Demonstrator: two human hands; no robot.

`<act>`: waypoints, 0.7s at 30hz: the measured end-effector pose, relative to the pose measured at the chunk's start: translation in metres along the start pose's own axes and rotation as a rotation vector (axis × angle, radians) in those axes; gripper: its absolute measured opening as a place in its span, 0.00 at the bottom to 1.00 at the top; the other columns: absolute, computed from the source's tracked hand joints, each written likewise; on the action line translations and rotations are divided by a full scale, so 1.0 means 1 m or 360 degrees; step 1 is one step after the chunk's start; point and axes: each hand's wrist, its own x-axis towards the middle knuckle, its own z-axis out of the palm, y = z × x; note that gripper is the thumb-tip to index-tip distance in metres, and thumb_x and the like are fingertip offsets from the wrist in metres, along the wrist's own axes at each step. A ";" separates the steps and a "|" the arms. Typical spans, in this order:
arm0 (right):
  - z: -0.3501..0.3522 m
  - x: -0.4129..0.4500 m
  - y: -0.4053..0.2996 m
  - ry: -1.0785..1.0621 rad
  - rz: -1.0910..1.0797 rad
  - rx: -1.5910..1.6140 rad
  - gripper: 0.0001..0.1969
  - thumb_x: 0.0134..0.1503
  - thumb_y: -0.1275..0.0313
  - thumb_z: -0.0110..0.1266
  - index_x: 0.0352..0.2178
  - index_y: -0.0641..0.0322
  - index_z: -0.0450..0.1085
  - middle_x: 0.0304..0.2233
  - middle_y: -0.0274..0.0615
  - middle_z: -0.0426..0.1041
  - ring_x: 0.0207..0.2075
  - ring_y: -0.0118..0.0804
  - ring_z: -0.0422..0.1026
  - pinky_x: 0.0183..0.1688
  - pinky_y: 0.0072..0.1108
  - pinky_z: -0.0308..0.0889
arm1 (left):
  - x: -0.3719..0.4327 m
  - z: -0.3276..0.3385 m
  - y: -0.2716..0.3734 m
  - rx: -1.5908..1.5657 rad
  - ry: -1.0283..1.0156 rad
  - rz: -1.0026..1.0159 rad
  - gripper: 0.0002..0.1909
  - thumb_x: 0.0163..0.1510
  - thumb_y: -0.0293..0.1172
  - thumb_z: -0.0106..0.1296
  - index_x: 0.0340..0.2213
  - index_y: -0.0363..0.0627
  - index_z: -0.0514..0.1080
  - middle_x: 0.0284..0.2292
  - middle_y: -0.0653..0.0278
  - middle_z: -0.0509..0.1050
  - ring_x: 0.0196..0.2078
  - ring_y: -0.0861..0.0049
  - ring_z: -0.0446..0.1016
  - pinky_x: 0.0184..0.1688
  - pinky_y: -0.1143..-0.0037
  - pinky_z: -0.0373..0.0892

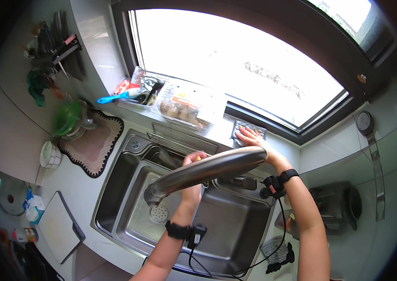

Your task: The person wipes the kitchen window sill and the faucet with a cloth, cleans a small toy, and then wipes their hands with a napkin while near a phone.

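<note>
My right hand [253, 137] lies palm down over a grey textured cloth [262, 130] on the white windowsill, its fingers stretched across the cloth. My left hand [192, 196] reaches over the double-bowl stainless steel sink [231, 214]. The thick curved spout of the faucet [209, 169] crosses in front of it and hides most of the palm. Its bent fingertips show above the spout, close to a wire rack [170, 137] at the sink's back edge. What they touch, if anything, is hidden.
A clear plastic box [184, 109] and a tray of utensils with a blue-handled brush [114, 98] line the sill. Left are stacked bowls under a green strainer [66, 117], a drying mat [96, 144] and a cutting board [59, 226]. Wrist-strap cables [282, 224] hang near a striped cloth [276, 251].
</note>
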 end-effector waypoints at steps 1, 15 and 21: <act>-0.001 0.000 0.003 0.0045 -0.0027 0.0024 0.22 0.61 0.67 0.40 0.57 0.41 0.55 0.61 0.41 0.48 0.64 0.44 0.41 0.64 0.34 0.34 | -0.012 -0.014 -0.012 0.0082 0.0035 -0.0027 0.12 0.59 0.27 0.40 0.43 0.36 0.65 0.40 0.59 0.70 0.43 0.73 0.70 0.47 0.72 0.67; -0.069 0.061 -0.073 0.0080 0.0618 0.1793 0.22 0.60 0.60 0.44 0.45 0.74 0.61 0.37 0.55 0.70 0.38 0.40 0.73 0.43 0.27 0.70 | 0.067 -0.119 0.141 0.0388 -0.0095 -0.0193 0.13 0.60 0.31 0.40 0.42 0.35 0.64 0.41 0.57 0.68 0.44 0.73 0.70 0.49 0.72 0.67; -0.058 0.079 -0.077 -0.0274 0.0654 0.2236 0.28 0.59 0.57 0.45 0.47 0.77 0.55 0.44 0.62 0.62 0.41 0.49 0.71 0.44 0.36 0.72 | 0.139 -0.083 0.136 0.0288 -0.0159 -0.0438 0.21 0.58 0.39 0.46 0.48 0.40 0.61 0.43 0.61 0.66 0.45 0.73 0.67 0.45 0.71 0.67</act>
